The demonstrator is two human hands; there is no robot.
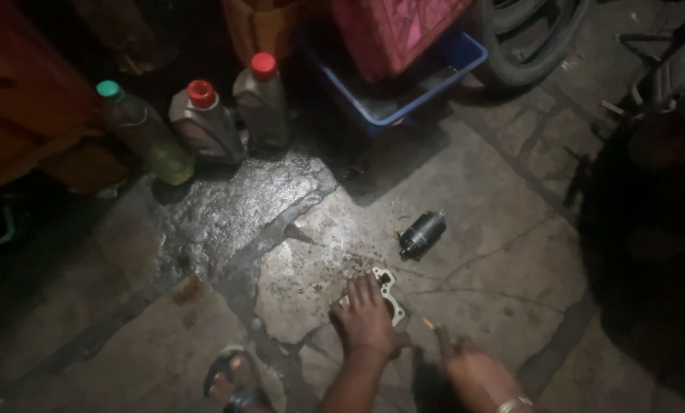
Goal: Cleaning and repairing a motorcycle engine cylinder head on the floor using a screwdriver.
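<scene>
Hidden: right hand (465, 367) blurred, dim; grip could not be told; a thin yellow-tipped tool (430, 324) showed just by it.
Left hand (367, 315): open, fingers spread, pressed flat on a pale metal gasket plate (388, 284) on the cracked stone floor (503, 229).
Nearby: black cylindrical motor part (422, 232) lay apart, above the plate.
Packages: green-capped bottle (143, 134), two red-capped grey oil jugs (205, 122) upper left; blue tray (404, 99) behind, partly covered.

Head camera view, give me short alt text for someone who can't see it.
A left hand presses a flat metal plate on a cracked concrete floor; the right hand holds a small tool. A black cylinder lies nearby, three bottles behind.
</scene>
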